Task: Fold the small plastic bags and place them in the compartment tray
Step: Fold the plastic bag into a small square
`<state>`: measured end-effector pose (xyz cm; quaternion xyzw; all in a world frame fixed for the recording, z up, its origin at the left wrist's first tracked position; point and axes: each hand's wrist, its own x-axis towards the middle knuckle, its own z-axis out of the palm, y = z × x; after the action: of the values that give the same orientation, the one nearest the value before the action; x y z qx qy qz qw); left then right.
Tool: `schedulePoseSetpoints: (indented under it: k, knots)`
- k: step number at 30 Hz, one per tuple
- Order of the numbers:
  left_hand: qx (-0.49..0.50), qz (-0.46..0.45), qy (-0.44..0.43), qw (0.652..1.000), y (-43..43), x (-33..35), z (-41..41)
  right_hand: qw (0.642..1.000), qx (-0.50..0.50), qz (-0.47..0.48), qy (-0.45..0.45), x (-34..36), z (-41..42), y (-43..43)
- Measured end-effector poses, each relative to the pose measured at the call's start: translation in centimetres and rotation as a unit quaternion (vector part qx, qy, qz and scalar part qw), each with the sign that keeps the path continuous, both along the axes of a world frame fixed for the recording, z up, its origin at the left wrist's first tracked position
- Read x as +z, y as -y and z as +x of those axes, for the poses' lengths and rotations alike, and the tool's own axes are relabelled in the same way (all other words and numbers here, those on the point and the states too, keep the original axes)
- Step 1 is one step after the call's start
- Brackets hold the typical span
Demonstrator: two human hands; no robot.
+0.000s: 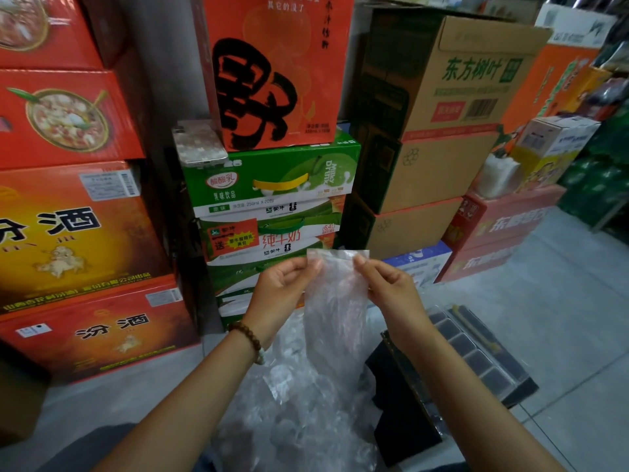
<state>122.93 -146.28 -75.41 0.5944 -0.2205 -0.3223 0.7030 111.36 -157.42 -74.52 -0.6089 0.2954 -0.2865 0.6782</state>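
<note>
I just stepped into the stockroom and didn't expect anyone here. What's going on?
A person holds one clear plastic bag up by its top corners, left hand and right hand each pinching one; it hangs unfolded. More clear bags lie in a pile below, and the black compartment tray sits to the right, near stacked drink cartons.

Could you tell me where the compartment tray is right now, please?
In the head view the compartment tray sits lower right on a black box, right of the bag pile.
</note>
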Motion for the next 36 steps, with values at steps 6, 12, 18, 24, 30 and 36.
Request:
schedulePoseSetpoints:
  k: [6,12,18,24,30,36]
  knots:
    - [0.008,0.027,0.066,0.997,0.1,-0.4,0.4,1.0,0.012,0.017,0.008,0.3,0.0,0.1]
    - [-0.094,0.08,0.179,0.976,-0.1,-0.9,0.6,0.995,0.066,-0.077,-0.017,0.4,-0.3,0.3]
    - [-0.106,0.072,0.181,0.975,-0.2,-1.2,0.8,0.992,0.085,-0.094,-0.023,-0.1,-0.2,0.6]
    - [-0.113,0.088,0.176,0.974,-0.3,-1.5,1.1,0.999,-0.027,-0.036,-0.012,0.2,-0.2,1.0]
    - [-0.112,0.092,0.186,0.972,-0.5,-1.2,1.4,0.996,-0.079,-0.006,-0.03,0.8,-0.8,2.1]
    - [-0.12,0.103,0.19,0.969,-0.8,-0.9,1.7,0.996,-0.006,-0.037,-0.086,0.6,-1.2,1.9]
